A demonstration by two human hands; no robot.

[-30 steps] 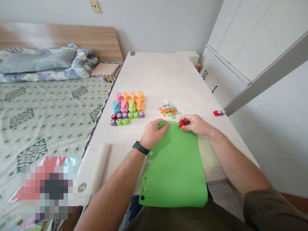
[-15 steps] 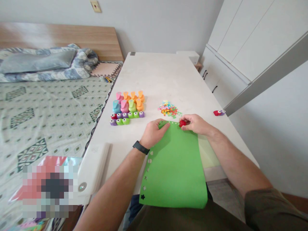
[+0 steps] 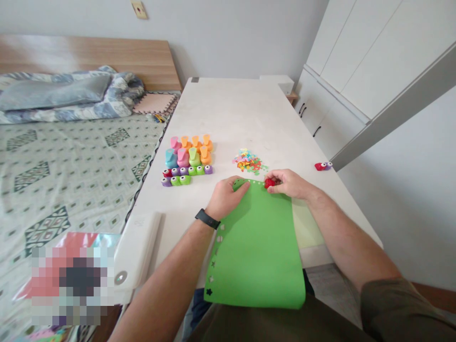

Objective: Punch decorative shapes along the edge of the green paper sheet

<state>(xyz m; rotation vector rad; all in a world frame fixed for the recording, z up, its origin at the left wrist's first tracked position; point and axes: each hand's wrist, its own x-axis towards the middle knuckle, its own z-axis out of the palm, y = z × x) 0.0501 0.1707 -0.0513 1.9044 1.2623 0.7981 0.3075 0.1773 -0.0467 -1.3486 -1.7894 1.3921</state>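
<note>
A green sheet (image 3: 260, 247) hangs over the table's front edge, with punched shapes along its left and far edges. My left hand (image 3: 230, 194) pinches the sheet's far left part, thumb on top. In my right hand (image 3: 287, 184) is a small red punch (image 3: 270, 183), set at the sheet's far edge near the right corner. Just beyond the sheet lies a pile of colourful paper cutouts (image 3: 249, 161). Larger punches (image 3: 182, 157) in pink, orange, blue and green stand at the left, with rows of small punches (image 3: 183, 180) in front of them.
On the white table (image 3: 228, 109), a white machine (image 3: 137, 251) lies at the front left. Two small punches (image 3: 322, 166) sit near the right edge. Pale yellow paper (image 3: 308, 228) is under my right forearm. A bed (image 3: 81, 171) adjoins the left side.
The whole view has shifted slightly. Both hands keep their places on the sheet and the red punch, with no clear movement relative to them.
</note>
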